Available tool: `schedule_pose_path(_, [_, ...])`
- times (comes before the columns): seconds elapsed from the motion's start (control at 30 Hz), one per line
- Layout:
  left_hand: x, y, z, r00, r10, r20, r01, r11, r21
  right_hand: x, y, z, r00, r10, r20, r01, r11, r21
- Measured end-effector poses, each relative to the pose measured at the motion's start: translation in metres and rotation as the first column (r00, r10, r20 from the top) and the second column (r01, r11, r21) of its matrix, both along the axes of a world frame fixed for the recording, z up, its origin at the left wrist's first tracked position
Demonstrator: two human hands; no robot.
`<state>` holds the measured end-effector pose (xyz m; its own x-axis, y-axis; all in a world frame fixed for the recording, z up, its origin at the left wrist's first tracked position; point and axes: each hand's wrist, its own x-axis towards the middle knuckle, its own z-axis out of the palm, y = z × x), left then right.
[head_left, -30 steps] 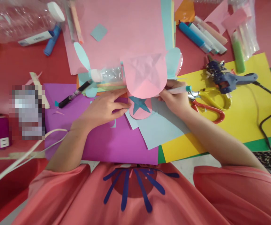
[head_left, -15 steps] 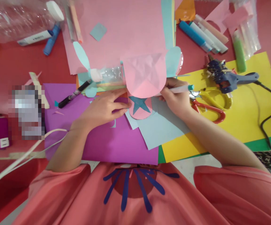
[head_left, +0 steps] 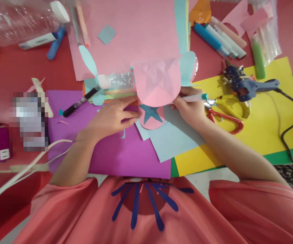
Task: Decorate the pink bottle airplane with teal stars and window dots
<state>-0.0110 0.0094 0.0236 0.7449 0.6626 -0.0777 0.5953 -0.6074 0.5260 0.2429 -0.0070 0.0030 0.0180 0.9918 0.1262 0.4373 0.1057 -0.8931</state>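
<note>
My right hand (head_left: pixel 192 107) is closed around a white marker (head_left: pixel 190 98) with a teal end; its tip is hidden under a rounded pink paper flap (head_left: pixel 159 91). Below the flap a smaller pink paper piece (head_left: pixel 152 125) shows, bearing a blue star (head_left: pixel 151 113). My left hand (head_left: pixel 116 115) lies with fingers stretched out, their tips at the left edge of the pink pieces. The flap covers part of a clear plastic bottle (head_left: pixel 121 81) lying sideways, with light blue paper shapes (head_left: pixel 88 60) at its white cap end and another light blue shape (head_left: pixel 187 67) at its other end.
Red and yellow scissors (head_left: pixel 227 122) and a blue glue gun (head_left: pixel 245 83) with a black cord lie on yellow paper (head_left: pixel 270 128) at right. A black pen (head_left: pixel 80 101) rests on purple paper (head_left: pixel 126 159). Several markers (head_left: pixel 211 39) and a large bottle (head_left: pixel 17 22) lie farther back.
Barely anything differs: my right hand and the marker have shifted very slightly left, and the flap's right edge sits a touch farther right. My left hand stays in place.
</note>
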Motion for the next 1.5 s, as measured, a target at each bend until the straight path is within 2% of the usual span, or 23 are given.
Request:
schedule_pose_path(0.13, [-0.001,0.000,-0.001,1.000,-0.007,0.017,0.007,1.000,0.006,0.002,-0.002,0.000,1.000,0.007,-0.024,-0.005,0.999,0.051])
schedule_pose_path(0.27, [-0.002,0.001,-0.002,0.999,-0.043,-0.006,0.044,0.999,0.028,0.008,-0.007,0.011,0.978,0.201,0.058,-0.207,0.969,0.132])
schedule_pose_path(0.33, [-0.002,0.001,-0.002,0.999,-0.040,-0.018,0.041,0.999,0.035,0.013,-0.009,0.016,0.945,0.311,0.105,-0.327,0.919,0.219])
schedule_pose_path(0.4, [-0.001,0.001,-0.001,1.000,-0.022,-0.008,0.023,0.999,0.025,0.018,-0.009,0.018,0.897,0.407,0.173,-0.442,0.832,0.335])
schedule_pose_path(0.43, [-0.001,0.000,-0.001,1.000,-0.015,0.002,0.014,1.000,0.020,0.021,-0.008,0.017,0.875,0.436,0.211,-0.484,0.789,0.378])
schedule_pose_path(0.47, [-0.001,0.000,-0.001,1.000,-0.012,0.006,0.012,1.000,0.018,0.023,-0.007,0.015,0.863,0.443,0.244,-0.506,0.768,0.393])
schedule_pose_path(0.5, [0.000,0.000,-0.001,1.000,-0.014,0.005,0.014,1.000,0.021,0.024,-0.004,0.013,0.860,0.431,0.273,-0.508,0.774,0.377])
schedule_pose_path(0.63, [0.000,-0.001,-0.002,0.999,-0.024,-0.029,0.026,0.998,0.061,0.023,0.012,0.011,0.864,0.350,0.363,-0.451,0.858,0.245])
schedule_pose_path(0.8, [-0.002,-0.001,-0.004,0.999,-0.045,-0.025,0.047,0.994,0.096,0.020,0.042,0.035,0.850,0.326,0.415,-0.457,0.847,0.270])
schedule_pose_path(0.87, [-0.002,-0.001,-0.005,0.999,-0.043,-0.022,0.045,0.993,0.107,0.019,0.053,0.046,0.831,0.315,0.459,-0.478,0.826,0.298])
schedule_pose_path(0.93, [-0.002,-0.001,-0.006,0.999,-0.052,-0.012,0.053,0.989,0.138,0.020,0.062,0.053,0.820,0.321,0.474,-0.484,0.830,0.277])
schedule_pose_path(1.1, [-0.001,-0.002,-0.004,0.999,-0.036,0.026,0.029,0.976,0.216,0.030,0.075,0.051,0.815,0.370,0.446,-0.463,0.878,0.119])
schedule_pose_path(1.2, [0.000,-0.003,-0.002,0.993,-0.020,0.115,-0.011,0.964,0.265,0.033,0.076,0.046,0.847,0.340,0.409,-0.388,0.921,0.037])
schedule_pose_path(1.27, [-0.001,-0.005,-0.001,0.988,0.007,0.153,-0.052,0.955,0.293,0.030,0.075,0.042,0.896,0.237,0.376,-0.268,0.963,0.032])
schedule_pose_path(1.33, [-0.001,-0.007,0.001,0.984,0.032,0.177,-0.091,0.938,0.334,0.026,0.074,0.039,0.932,0.078,0.354,-0.106,0.993,0.059])
schedule_pose_path(1.43, [-0.002,-0.010,0.002,0.970,0.033,0.240,-0.130,0.906,0.403,0.020,0.072,0.037,0.923,-0.122,0.364,0.095,0.991,0.092])
schedule_pose_path(1.5, [-0.002,-0.011,0.002,0.961,0.040,0.274,-0.161,0.888,0.431,0.020,0.069,0.038,0.914,-0.165,0.371,0.132,0.985,0.113])
